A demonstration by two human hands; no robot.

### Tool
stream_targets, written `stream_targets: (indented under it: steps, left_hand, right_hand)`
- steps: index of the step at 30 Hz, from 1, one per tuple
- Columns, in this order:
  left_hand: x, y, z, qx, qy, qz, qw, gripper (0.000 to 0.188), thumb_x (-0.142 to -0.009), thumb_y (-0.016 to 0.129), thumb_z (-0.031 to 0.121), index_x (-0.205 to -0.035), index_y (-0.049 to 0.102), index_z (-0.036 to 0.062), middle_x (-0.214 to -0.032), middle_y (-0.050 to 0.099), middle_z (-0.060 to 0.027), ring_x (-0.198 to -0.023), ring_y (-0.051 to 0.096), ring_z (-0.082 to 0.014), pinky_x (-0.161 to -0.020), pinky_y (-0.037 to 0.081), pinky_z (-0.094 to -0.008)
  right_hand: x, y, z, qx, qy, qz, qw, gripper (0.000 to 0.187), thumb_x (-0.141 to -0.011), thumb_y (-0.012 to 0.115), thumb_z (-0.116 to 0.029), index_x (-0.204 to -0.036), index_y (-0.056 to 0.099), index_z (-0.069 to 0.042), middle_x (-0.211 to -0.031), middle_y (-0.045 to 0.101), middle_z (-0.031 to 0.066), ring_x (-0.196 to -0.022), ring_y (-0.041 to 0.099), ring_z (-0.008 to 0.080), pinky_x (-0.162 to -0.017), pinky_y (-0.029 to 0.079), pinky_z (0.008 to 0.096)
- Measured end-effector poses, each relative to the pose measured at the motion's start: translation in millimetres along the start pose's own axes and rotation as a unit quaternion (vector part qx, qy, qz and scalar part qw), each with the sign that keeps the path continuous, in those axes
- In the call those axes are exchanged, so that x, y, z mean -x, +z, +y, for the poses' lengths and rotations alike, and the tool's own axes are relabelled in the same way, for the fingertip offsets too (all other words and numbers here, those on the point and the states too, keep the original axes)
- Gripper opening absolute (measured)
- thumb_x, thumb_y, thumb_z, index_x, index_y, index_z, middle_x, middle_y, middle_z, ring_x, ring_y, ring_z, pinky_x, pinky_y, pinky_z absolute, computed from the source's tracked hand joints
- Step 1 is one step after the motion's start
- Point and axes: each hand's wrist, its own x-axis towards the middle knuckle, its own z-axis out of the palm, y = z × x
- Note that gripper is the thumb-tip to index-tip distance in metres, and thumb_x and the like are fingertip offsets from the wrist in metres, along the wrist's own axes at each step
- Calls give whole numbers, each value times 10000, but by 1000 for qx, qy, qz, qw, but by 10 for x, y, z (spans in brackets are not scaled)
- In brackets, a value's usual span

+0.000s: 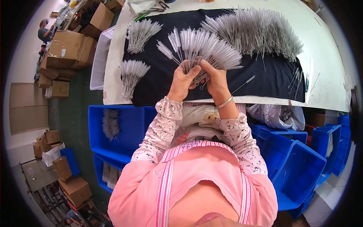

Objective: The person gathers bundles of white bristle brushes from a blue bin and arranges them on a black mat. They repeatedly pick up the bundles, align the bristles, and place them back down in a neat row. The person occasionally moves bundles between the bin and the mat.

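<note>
Both my hands grip a fanned-out bunch of small wire brushes [204, 43], white bristles pointing away and looped wire ends toward me. My left hand [185, 77] is closed round the wire stems on the left side. On the right side, my right hand [213, 75] is closed too, its thumb across the stems. Beyond them to the right lies a large heap of the same brushes [257, 32]. Two smaller bundles sit at the left, a farther bundle [143, 34] and a nearer bundle [133, 75]. One loose brush [244, 84] lies right of my right hand.
A black cloth [261, 81] covers part of the white table [325, 72]. Green-handled pliers [145, 14] lie at the far left. Below the table edge stand a blue bin [128, 121] at left and another blue bin [298, 166] at right. Cardboard boxes [66, 47] and a person [44, 32] are farther left.
</note>
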Motion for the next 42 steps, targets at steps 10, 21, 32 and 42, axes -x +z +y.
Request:
stream_targets:
  steps: [10,21,32,42]
  left_hand:
    - [-32,-9,-150,-57,78,56,994,396,-742,803,285,-930,509,100,-726,551,42,-543,529,-40,-414,417,-175]
    - [118,66,22,-11,-16,26,999,512,-710,823,277,-1041,478,94,-746,576,15,-521,540,-60,-344,331,-162]
    - [220,111,150,-168,-10,-76,983,488,-708,765,47,-1115,502,-17,-920,608,-46,-777,582,-107,-650,491,-242]
    - [331,108,471,175,-135,-231,948,253,-764,591,22,-1003,528,78,-646,426,-2,-492,398,-92,-384,291,-211]
  right_hand:
    - [-2,21,96,-58,21,27,998,231,-761,743,-96,-967,656,-35,-856,663,37,-620,612,133,-406,408,241]
    - [76,127,-76,14,17,23,999,235,-749,752,-95,-941,632,-32,-770,653,46,-517,579,127,-332,361,235]
    - [149,174,-193,95,-44,-20,994,263,-800,693,-53,-1044,618,11,-955,653,57,-815,617,134,-702,507,285]
    - [219,220,-498,180,-8,-212,961,406,-855,602,-179,-1202,548,25,-1028,629,81,-926,583,119,-809,466,245]
